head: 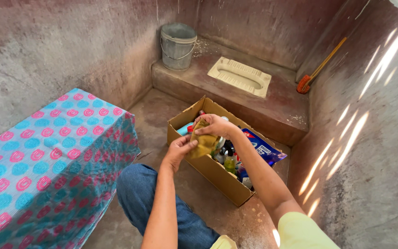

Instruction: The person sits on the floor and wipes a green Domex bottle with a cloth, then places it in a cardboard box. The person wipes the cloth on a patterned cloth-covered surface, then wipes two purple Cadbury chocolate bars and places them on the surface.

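Note:
My left hand (pixel 179 150) and my right hand (pixel 216 125) both grip a yellowish-green rubber glove (pixel 204 142), held just above the near edge of an open cardboard box (pixel 217 177) on the floor. The left hand pinches the glove's lower edge. The right hand clasps its top from above. Inside the box lie several bottles (pixel 229 162) and a blue pouch (pixel 262 148).
A table under a blue cloth with pink swirls (pixel 47 157) stands at my left. My knee in jeans (pixel 137 189) is bent below. On a raised step behind sit a squat toilet pan (pixel 240 76), a metal bucket (pixel 177 45) and an orange-handled brush (pixel 306 83).

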